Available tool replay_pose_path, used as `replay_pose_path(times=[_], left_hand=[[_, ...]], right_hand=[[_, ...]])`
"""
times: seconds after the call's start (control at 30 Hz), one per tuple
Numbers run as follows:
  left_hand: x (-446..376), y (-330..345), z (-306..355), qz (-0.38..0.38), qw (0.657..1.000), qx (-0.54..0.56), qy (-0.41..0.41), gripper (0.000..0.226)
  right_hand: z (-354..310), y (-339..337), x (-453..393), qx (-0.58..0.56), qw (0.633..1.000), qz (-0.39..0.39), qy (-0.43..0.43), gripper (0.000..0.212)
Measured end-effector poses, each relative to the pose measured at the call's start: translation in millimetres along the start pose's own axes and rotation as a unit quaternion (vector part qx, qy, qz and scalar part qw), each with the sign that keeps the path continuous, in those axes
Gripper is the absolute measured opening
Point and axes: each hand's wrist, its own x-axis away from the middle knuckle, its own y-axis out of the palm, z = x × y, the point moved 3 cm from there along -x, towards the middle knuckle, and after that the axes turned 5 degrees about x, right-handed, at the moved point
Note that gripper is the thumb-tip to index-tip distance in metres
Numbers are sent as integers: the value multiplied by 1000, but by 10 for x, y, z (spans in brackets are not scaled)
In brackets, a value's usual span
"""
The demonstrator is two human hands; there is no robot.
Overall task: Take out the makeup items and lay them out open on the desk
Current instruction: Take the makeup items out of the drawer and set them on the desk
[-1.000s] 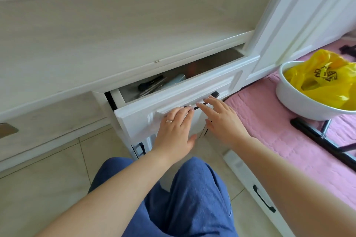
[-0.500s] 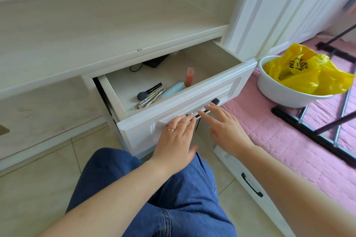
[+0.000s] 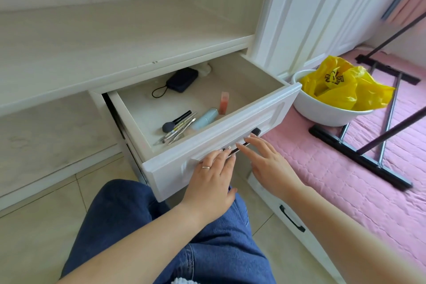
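— Inside the drawer [image 3: 207, 143], toward its front wall, was where the makeup lay: a bundle of brushes [image 3: 177, 128], a pale blue tube [image 3: 205, 119] and a pink bottle [image 3: 224, 102] standing just behind it. Where were the hands?

— Both were outside, on the drawer's face. The left hand [image 3: 211, 180] lay flat with its fingers [image 3: 222, 157] together and straight, tips at the black handle [image 3: 244, 143]. The right hand [image 3: 267, 161] was just beside it, fingers slightly spread, also touching the handle. Neither was closed on anything

— So which way did the brushes lie from those fingertips?

— Up and over the front wall, then a little to the left. The left hand looked the nearer one

— And their long axis?

— Slanted, bristle ends toward the near left, handle ends toward the far right, with the blue tube roughly parallel. A reach would probably have had to come down across that line

— Anything on the desk [image 3: 92, 37] yet?

— Nothing of the makeup was out
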Motion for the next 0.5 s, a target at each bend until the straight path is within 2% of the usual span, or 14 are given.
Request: replay_pose_path(times=[0.13,0.3,0.37,0.5], left_hand=[[40,11,59,1,1000,6,6,75],[12,-155,140,18,998,66,0,77],[-25,-344,202,50,991,127,11,72],[-165,-914,225,136,956,260,22,49]], right_hand=[[26,-9,67,0,1000,-10,-3,62],[122,-170,-20,-7,999,-53,-11,50],[134,-330,-137,-31,999,-29,-18,46],[144,-787,-495,-58,997,48,-35,33]])
